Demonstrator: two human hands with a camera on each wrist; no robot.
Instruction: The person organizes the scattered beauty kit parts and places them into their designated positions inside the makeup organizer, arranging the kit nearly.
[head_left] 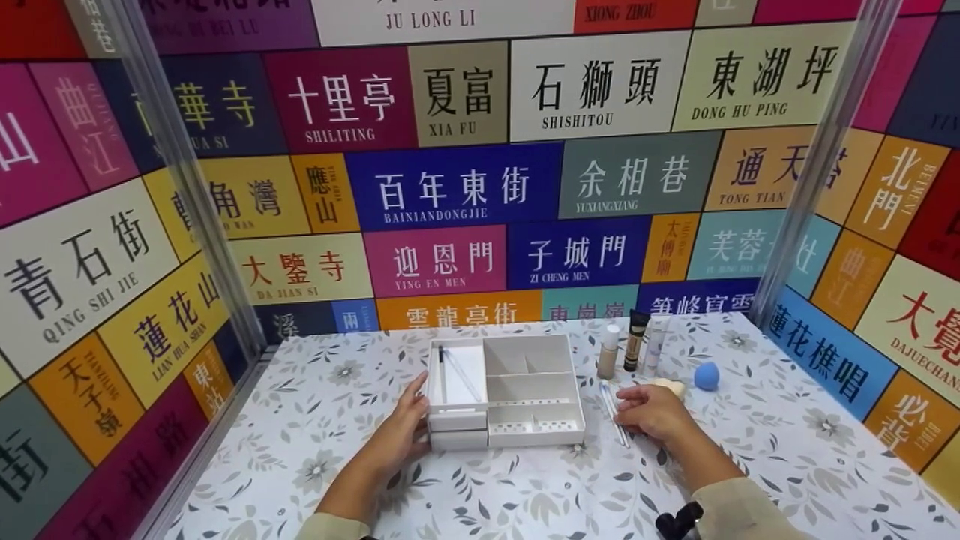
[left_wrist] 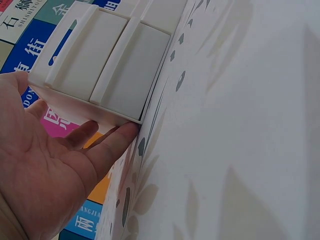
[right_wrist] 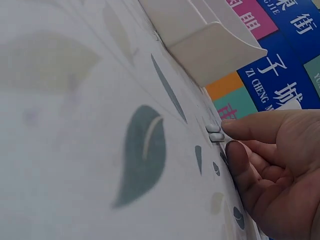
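Note:
A white storage organizer (head_left: pixel 534 386) with drawers and compartments stands on the table. My left hand (head_left: pixel 409 420) rests against its left side, fingers fairly straight; the left wrist view shows the fingertips touching the wall beside two drawer fronts (left_wrist: pixel 132 67). In the organizer's upper left tray lies a slim dark-tipped stick (head_left: pixel 442 375). To the right of the organizer, two slim white sticks (head_left: pixel 616 420) lie on the cloth. My right hand (head_left: pixel 654 411) is right beside them; in the right wrist view, thumb and forefinger stand apart near the stick ends (right_wrist: pixel 215 133).
Behind the right hand stand a beige bottle (head_left: pixel 607 352), a black tube (head_left: pixel 636 341) and a white tube (head_left: pixel 656 346). A cream-coloured sponge (head_left: pixel 671 385) lies partly behind the hand, with a blue makeup sponge (head_left: pixel 706 376) farther right. Printed panels (head_left: pixel 454 184) enclose the floral-covered table (head_left: pixel 525 495).

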